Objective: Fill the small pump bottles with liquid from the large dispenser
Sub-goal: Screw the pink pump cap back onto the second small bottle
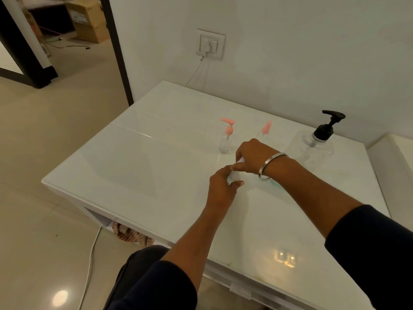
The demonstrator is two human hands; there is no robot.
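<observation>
Hands meet over the middle of the white tabletop, working a small clear bottle that is mostly hidden between them. The left hand wraps its grip around the lower body, apparently to keep the bottle steady. The right hand pinches the top end with curled fingers, probably to twist the cap; whether it is loosening or tightening cannot be determined. A metal bangle sits on the right wrist.

Beyond the hands, a small pump bottle with a pink pump stands upright, apart from the work. A second pink pump shows just behind the right hand; its bottle is too faint to make out. Farthest right, near the wall, the large dispenser with a black pump stands upright, within reach for filling.
</observation>
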